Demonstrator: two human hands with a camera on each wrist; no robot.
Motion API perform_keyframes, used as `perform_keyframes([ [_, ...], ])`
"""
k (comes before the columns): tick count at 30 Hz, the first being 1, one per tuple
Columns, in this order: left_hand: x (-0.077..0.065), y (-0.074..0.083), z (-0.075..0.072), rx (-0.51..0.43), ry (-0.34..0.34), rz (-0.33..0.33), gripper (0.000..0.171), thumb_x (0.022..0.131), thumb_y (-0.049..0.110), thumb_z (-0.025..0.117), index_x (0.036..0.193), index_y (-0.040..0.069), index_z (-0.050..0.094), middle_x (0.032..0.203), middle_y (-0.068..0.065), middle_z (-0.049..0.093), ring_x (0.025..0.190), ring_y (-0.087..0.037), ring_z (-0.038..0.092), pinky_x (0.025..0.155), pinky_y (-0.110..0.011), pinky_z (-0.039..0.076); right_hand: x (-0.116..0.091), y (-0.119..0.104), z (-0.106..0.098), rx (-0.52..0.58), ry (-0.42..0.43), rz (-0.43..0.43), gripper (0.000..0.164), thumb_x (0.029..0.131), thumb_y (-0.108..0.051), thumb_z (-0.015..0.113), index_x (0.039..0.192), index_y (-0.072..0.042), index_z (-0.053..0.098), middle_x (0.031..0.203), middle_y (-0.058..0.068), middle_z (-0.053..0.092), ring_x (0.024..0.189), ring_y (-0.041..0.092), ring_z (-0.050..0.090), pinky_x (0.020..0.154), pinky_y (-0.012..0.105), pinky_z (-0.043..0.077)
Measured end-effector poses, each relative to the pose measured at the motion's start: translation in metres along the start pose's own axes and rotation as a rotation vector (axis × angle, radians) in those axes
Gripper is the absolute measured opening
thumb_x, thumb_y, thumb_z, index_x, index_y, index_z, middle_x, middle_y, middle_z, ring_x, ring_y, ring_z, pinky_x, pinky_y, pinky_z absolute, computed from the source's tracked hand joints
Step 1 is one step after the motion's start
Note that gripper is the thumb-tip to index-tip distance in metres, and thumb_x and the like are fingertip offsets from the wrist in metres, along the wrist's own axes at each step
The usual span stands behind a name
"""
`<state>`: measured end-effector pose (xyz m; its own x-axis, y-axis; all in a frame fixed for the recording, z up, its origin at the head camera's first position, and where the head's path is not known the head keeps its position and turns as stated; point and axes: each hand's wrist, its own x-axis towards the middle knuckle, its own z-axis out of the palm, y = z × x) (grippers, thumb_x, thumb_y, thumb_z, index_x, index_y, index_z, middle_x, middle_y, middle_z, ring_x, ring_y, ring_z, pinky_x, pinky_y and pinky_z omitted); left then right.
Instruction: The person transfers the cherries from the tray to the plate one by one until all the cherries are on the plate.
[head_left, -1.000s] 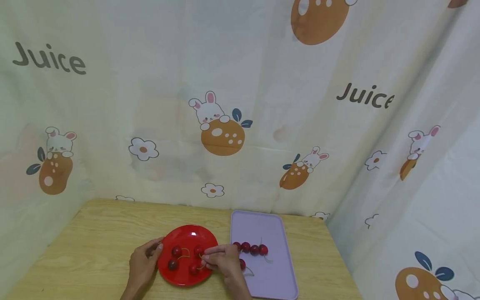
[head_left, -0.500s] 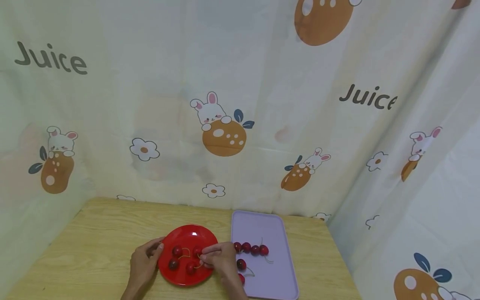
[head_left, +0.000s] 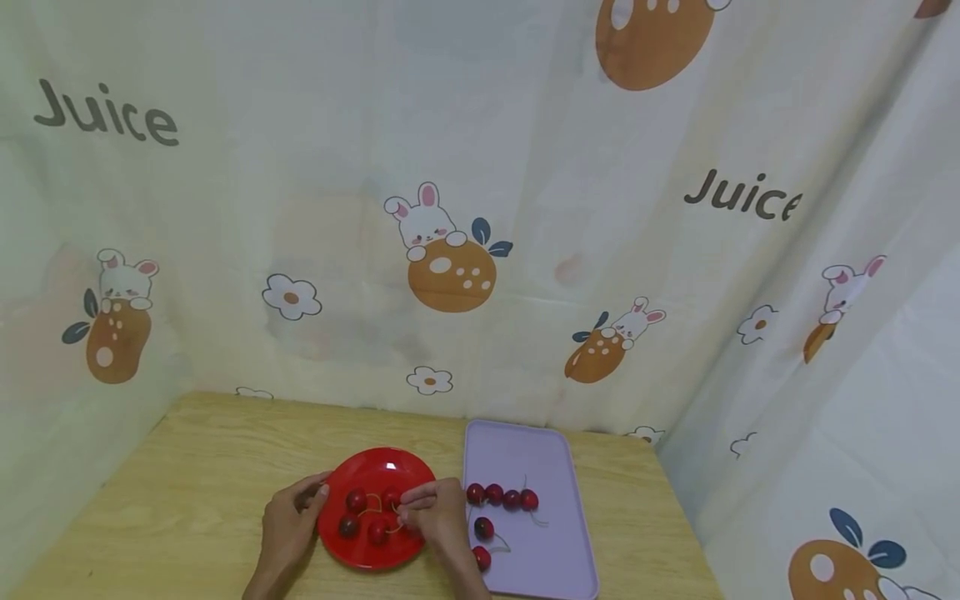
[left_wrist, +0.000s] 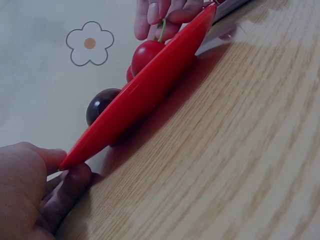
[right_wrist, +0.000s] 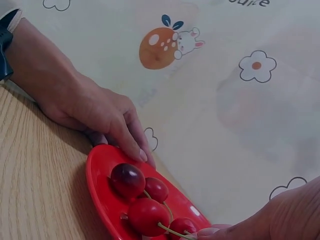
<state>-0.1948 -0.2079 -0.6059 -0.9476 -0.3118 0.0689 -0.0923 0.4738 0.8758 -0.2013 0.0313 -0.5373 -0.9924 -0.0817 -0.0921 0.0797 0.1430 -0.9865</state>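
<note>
My left hand (head_left: 288,527) grips the rim of a red plate (head_left: 345,557) at its left edge, thumb above and fingers beneath in the left wrist view. Several cherries with stems lie on the plate, one of them a dark cherry (head_left: 348,527). Over the plate's right side, my right hand (head_left: 444,518) pinches the stem of the front-right cherry (head_left: 378,532); that cherry sits on the plate in the right wrist view. Just behind it, another cherry (head_left: 391,498) lies close to my right fingertips.
To the right of the plate, a lilac tray (head_left: 555,542) holds a row of cherries (head_left: 512,500), with two more cherries (head_left: 483,528) nearer me. Both stand on a wooden table (head_left: 645,525). A printed curtain (head_left: 337,167) hangs behind and at the sides.
My right hand has shifted left, and the front-right cherry with it, toward the plate's middle. The cherry behind it has also moved slightly left. My left hand stays on the rim.
</note>
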Motion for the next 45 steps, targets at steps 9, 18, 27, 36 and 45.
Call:
perform_keyframes([
  [9,-0.001,-0.002,-0.001,0.005,0.003,0.021,0.031,0.109,0.013,0.067,0.138,0.006,0.075,0.123,-0.017,0.080,0.093,-0.013,0.071,0.078,-0.022,0.051,0.003,0.003,0.005,-0.010,-0.021,-0.008,0.022,0.078,0.025,0.077,0.097,0.013,0.080,0.086,0.024,0.081,0.074,0.021,0.081,0.066,0.029,0.065],
  [18,-0.002,-0.001,-0.001,-0.003,0.012,0.033,0.030,0.108,0.013,0.068,0.136,0.006,0.076,0.120,-0.016,0.080,0.089,-0.008,0.070,0.077,-0.020,0.051,0.005,0.002,0.010,-0.127,-0.029,-0.060,0.023,0.077,0.024,0.081,0.094,0.008,0.082,0.084,0.021,0.082,0.073,0.020,0.081,0.066,0.030,0.065],
  [27,-0.003,-0.002,-0.002,-0.011,0.019,0.034,0.030,0.108,0.012,0.069,0.136,0.007,0.076,0.119,-0.015,0.081,0.086,-0.007,0.068,0.078,-0.020,0.051,0.006,0.001,0.011,-0.205,-0.026,-0.096,0.022,0.079,0.022,0.081,0.093,0.005,0.082,0.082,0.017,0.081,0.074,0.021,0.081,0.069,0.030,0.066],
  [36,-0.003,0.001,0.000,-0.016,-0.008,0.028,0.031,0.108,0.013,0.068,0.137,0.006,0.075,0.121,-0.016,0.080,0.088,-0.008,0.069,0.077,-0.021,0.051,0.004,0.000,-0.001,-0.223,-0.010,-0.142,0.021,0.077,0.017,0.086,0.094,0.005,0.082,0.084,0.018,0.081,0.071,0.017,0.079,0.068,0.026,0.063],
  [45,-0.004,-0.002,-0.001,-0.008,-0.001,0.011,0.031,0.109,0.013,0.067,0.137,0.005,0.075,0.119,-0.016,0.080,0.086,-0.007,0.067,0.074,-0.021,0.049,-0.002,-0.009,-0.029,-0.180,0.028,-0.160,0.019,0.079,0.011,0.087,0.097,0.007,0.082,0.084,0.018,0.082,0.074,0.017,0.078,0.068,0.023,0.060],
])
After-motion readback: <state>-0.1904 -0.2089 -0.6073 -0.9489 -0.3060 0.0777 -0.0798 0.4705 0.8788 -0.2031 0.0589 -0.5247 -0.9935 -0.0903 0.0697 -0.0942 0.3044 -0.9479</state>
